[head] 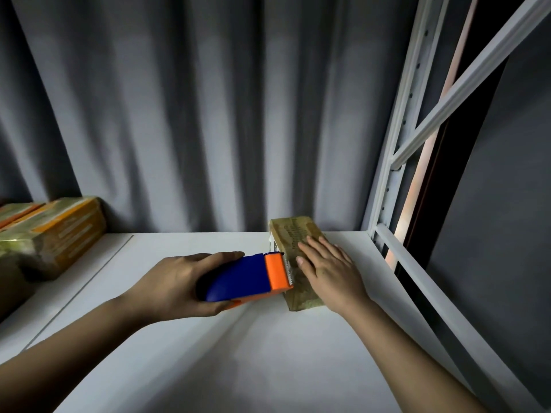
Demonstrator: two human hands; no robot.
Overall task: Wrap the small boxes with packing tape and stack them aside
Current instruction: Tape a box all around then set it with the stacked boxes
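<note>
Left grip [182, 281] wrapped around blue-orange tape dispenser [247, 277], its cutter end against small box [293, 251]. Right grip [329, 268] spread flat on box, near bench [208, 338] back-right corner. Wrapped boxes [56, 234] stacked at left edge.

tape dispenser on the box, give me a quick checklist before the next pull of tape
1. Blue and orange tape dispenser gripped by the left hand: ok.
2. Right hand pressed flat on the small tan cardboard box, holding it down: ok.
3. Dispenser's orange cutter end touching the box's left side: ok.
4. Right fingers away from the serrated blade: not ok, the fingertips lie right beside it.
5. Tape stuck to the box: cannot tell, the strip is too faint.
6. Room on the white shelf beside the stack of wrapped boxes at the left: ok.
</note>
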